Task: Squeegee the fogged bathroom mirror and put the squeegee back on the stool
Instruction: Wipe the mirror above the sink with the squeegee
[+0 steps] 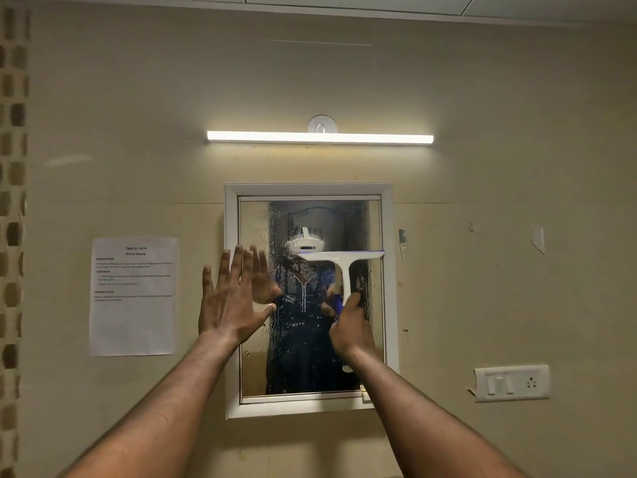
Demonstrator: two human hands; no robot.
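The white-framed bathroom mirror point(253, 367) hangs on the beige wall. Its glass carries water drops and streaks, and its left strip looks hazy. A white T-shaped squeegee point(344, 262) rests against the right half of the glass, its blade level at about mid-height. My right hand point(351, 329) is wrapped around the handle just below the blade. My left hand point(234, 298) is flat with fingers spread, pressed on the mirror's left edge and frame. The stool is out of view.
A lit tube light point(320, 137) runs above the mirror. A printed paper sheet point(133, 296) is taped to the wall on the left. A white switch and socket plate point(512, 383) sits at the lower right.
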